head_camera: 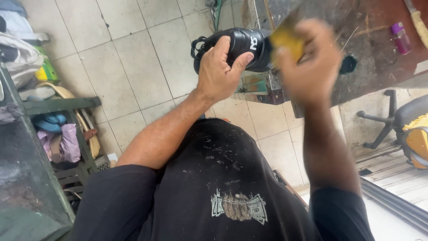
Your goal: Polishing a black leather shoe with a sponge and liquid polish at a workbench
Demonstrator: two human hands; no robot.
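While we look down over a black shirt, we record two hands raised above the tiled floor (133, 58). We count one black shoe (243, 42), held sideways in the air; the left hand (219, 67) is wrapped around it, fingers curled over the top and thumb pressed against its side. The right hand (312, 58), blurred, is closed around one yellow object (285, 38), which sits against the front end of the shoe; we cannot tell what kind of object it is. Just beyond the hands stands one worn table (374, 58), bearing one small purple bottle (400, 38) and one pale-handled tool (419, 22) near its right edge. We note one office chair (392, 116) at the right, and one dark bench (58, 105) at the left with cloth heaped about it.
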